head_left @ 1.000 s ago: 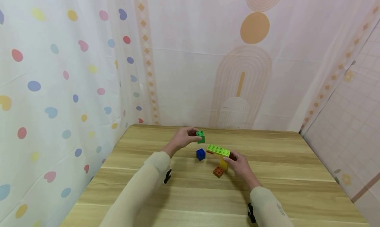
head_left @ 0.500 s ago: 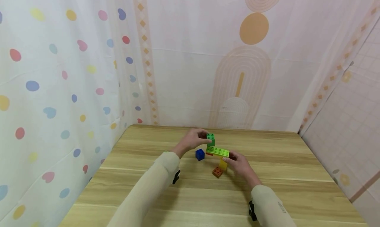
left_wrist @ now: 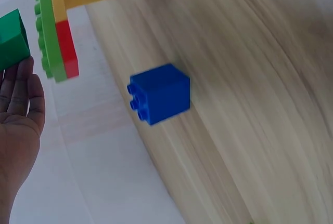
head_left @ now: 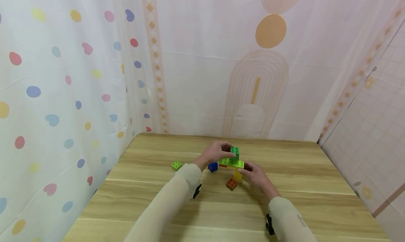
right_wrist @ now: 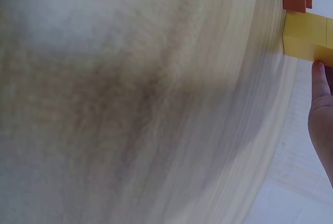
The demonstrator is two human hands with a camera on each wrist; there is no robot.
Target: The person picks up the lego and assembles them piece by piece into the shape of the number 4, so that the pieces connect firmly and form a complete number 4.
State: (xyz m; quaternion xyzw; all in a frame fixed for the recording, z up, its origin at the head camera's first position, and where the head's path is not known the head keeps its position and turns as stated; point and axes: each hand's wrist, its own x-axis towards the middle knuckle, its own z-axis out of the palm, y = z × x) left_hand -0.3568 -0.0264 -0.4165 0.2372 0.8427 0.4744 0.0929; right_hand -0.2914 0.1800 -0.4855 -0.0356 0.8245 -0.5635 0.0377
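My left hand (head_left: 216,153) pinches a green building brick (head_left: 235,154) above a long lime brick (head_left: 225,162). A gap separates the green brick (left_wrist: 13,42) from the lime studs in the left wrist view. Under the lime brick sit a red brick (left_wrist: 66,47) at one end and yellow bricks (head_left: 238,176) as a leg at the other. The fingers and thumb of my right hand (head_left: 257,177) grip the structure at its yellow end. In the right wrist view, a finger touches the yellow bricks (right_wrist: 307,34), and the rest of that hand is cut off.
A blue brick (left_wrist: 164,94) stands on the wooden table (head_left: 227,214), left of the structure and partly behind my left hand. Close in front of the yellow leg lies an orange-brown brick (head_left: 231,184). Farther left is a small lime brick (head_left: 176,165). Patterned curtains (head_left: 196,76) surround the table.
My left hand has carried the green brick rightward, from beside the structure to over the lime brick's right part. The small lime brick has come out from behind the left arm. My right hand stays put.
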